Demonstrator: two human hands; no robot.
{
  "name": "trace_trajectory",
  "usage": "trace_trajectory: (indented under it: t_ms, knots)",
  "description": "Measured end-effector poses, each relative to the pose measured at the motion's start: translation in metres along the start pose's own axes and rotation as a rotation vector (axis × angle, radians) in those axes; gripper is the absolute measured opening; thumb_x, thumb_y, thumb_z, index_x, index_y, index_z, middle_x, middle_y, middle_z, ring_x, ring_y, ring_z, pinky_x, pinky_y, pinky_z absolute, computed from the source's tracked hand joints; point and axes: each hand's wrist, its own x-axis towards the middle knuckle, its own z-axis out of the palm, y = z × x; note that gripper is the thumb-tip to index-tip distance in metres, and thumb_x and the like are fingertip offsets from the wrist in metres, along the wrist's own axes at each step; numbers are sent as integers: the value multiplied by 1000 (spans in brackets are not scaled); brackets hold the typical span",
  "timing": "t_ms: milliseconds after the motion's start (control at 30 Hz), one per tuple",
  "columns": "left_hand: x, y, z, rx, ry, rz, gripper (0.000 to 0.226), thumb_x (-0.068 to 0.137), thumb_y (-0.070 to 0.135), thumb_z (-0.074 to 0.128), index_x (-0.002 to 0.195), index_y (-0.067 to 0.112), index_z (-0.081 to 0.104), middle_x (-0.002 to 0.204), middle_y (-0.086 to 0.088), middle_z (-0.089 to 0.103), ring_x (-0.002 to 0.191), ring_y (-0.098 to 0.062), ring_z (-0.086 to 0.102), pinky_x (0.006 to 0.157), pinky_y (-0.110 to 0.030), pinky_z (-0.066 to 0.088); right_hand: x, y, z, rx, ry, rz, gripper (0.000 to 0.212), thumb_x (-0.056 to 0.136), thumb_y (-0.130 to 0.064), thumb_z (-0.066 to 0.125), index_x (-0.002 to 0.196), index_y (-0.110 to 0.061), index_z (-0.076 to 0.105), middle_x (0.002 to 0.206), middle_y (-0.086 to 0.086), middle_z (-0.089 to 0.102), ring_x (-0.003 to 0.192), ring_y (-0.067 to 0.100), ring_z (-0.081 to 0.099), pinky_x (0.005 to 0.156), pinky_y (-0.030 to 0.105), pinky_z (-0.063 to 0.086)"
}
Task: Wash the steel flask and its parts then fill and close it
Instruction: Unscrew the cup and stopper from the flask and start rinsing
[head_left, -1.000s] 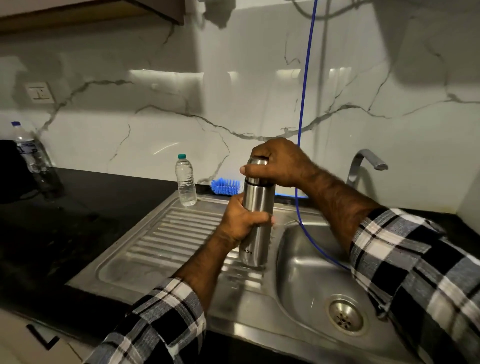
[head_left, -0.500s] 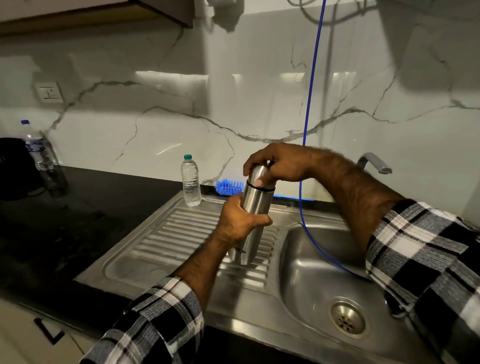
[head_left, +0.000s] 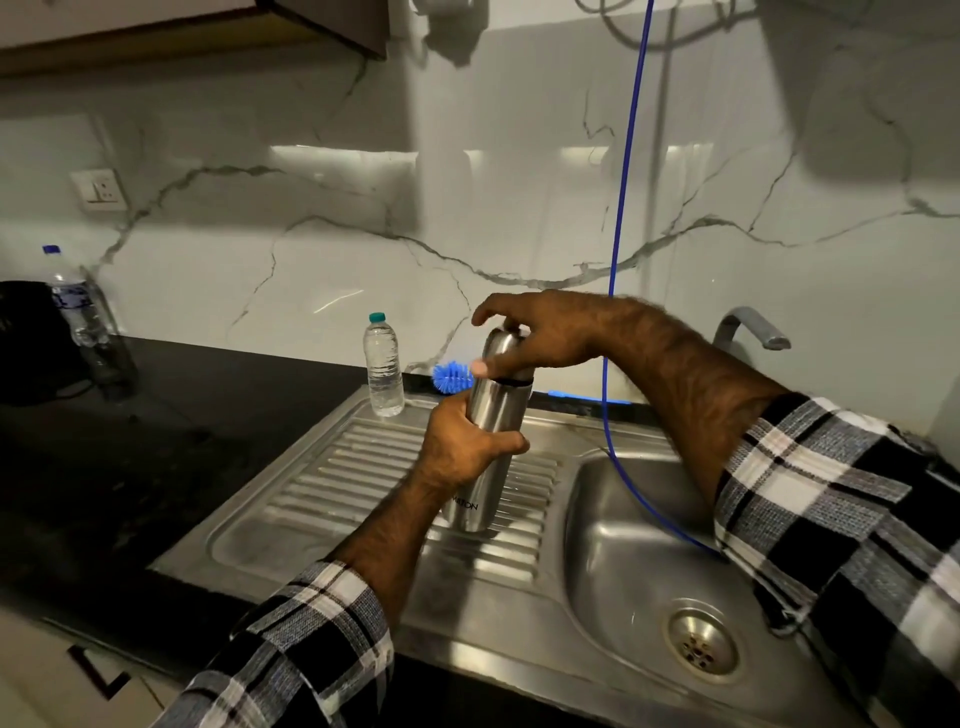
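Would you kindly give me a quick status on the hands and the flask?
Left hand grips flask body, held tilted over the drainboard. Right hand on cap, cap seated. Blue tube hangs just behind; nothing blocking.

Small water bottle beside blue brush
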Motion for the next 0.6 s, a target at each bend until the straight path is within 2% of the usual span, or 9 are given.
trace_trajectory:
  t_ms: [33, 100, 167, 267, 333, 400, 433, 500, 600]
  knots:
    - [0, 0, -1, 0, 2, 4, 54, 63, 22, 101, 103, 25, 65, 93, 2, 75, 81, -12, 74, 65, -22, 58, 3, -1, 2, -24, 33, 48, 64, 87, -77, 62, 136, -37, 56, 121, -7, 62, 102, 18, 67, 85, 35, 58]
    - [2, 0, -4, 7, 7, 4, 52, 63, 21, 101, 99, 27, 64, 92, 3, 74, 81, -12, 73, 64, -20, 57, 11, 0, 5, -18, 67, 66, 55, 89, -75, 62, 125, -33, 63, 116, -4, 64, 95, 19, 68, 70, 32, 61]
    - [4, -3, -7, 15, -1, 6, 56, 64, 22, 101, 107, 23, 65, 95, 3, 74, 84, -13, 73, 67, -21, 57, 12, 0, 2, 20, 39, -10, 38, 94, -50, 73, 127, -34, 64, 120, -6, 61, 100, 16, 63, 72, 29, 54]
    - [5, -8, -9, 29, 0, 11, 65, 63, 25, 101, 117, 18, 65, 100, 2, 73, 87, -13, 73, 69, -23, 57, 10, 2, -3, 44, -23, -107, 42, 89, -18, 79, 125, -35, 65, 122, -11, 62, 99, 10, 59, 75, 27, 45]
    - [6, -9, -11, 37, 1, 8, 64, 63, 25, 101, 116, 18, 65, 99, 2, 73, 87, -13, 73, 69, -24, 58, 13, 0, 0, 104, -28, -95, 42, 90, -30, 80, 127, -35, 62, 122, -9, 63, 101, 12, 61, 75, 28, 49]
    - [7, -10, -11, 35, 10, 13, 59, 63, 25, 101, 110, 19, 67, 96, 2, 75, 84, -15, 74, 69, -26, 61, 18, -3, 8, 105, -10, 8, 53, 89, -66, 71, 130, -36, 57, 118, -6, 64, 98, 18, 67, 73, 31, 57]
    - [8, -11, -12, 33, 16, 16, 57, 63, 24, 101, 108, 19, 67, 94, 1, 76, 83, -15, 75, 69, -26, 62, 20, -6, 11, 72, 6, 66, 59, 88, -76, 63, 128, -34, 57, 112, -4, 65, 92, 20, 71, 67, 31, 59]
    - [9, -10, -14, 42, 17, 17, 55, 63, 24, 101, 107, 20, 67, 93, 1, 75, 82, -14, 75, 68, -25, 61, 24, -6, 16, 22, 43, 87, 56, 91, -76, 58, 121, -29, 60, 105, -2, 65, 86, 23, 73, 61, 32, 60]
    - [11, -13, -17, 47, 21, 27, 55, 62, 24, 101, 105, 19, 68, 91, 2, 75, 80, -14, 74, 66, -25, 60, 26, -3, 15, 56, 34, -49, 32, 94, -48, 73, 120, -32, 64, 114, -7, 66, 103, 19, 67, 84, 41, 60]
